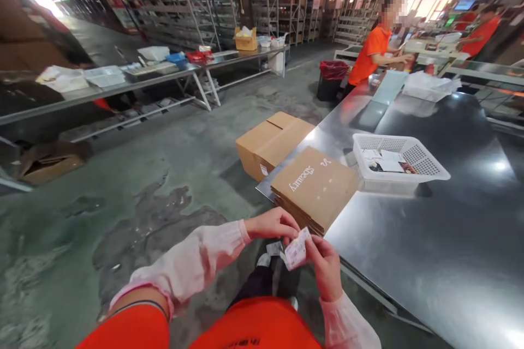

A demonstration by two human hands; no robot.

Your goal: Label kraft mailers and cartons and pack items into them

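Both my hands meet low in the middle of the view, just off the near corner of a steel table (pixel 429 262). My left hand (pixel 272 224) and my right hand (pixel 325 264) pinch a small white printed label (pixel 297 250) between their fingertips. A second scrap of paper (pixel 274 248) hangs just below my left fingers. Pink sleeve covers are on both forearms. A stack of flat brown cardboard sheets (pixel 315 185) with white lettering lies on the table corner right beyond my hands.
A white perforated basket (pixel 399 163) with papers sits behind the stack. A closed brown box (pixel 270 142) stands on the floor by the table. A person in an orange shirt (pixel 372 54) works at the far end, near a bin (pixel 331 79). Long benches line the left.
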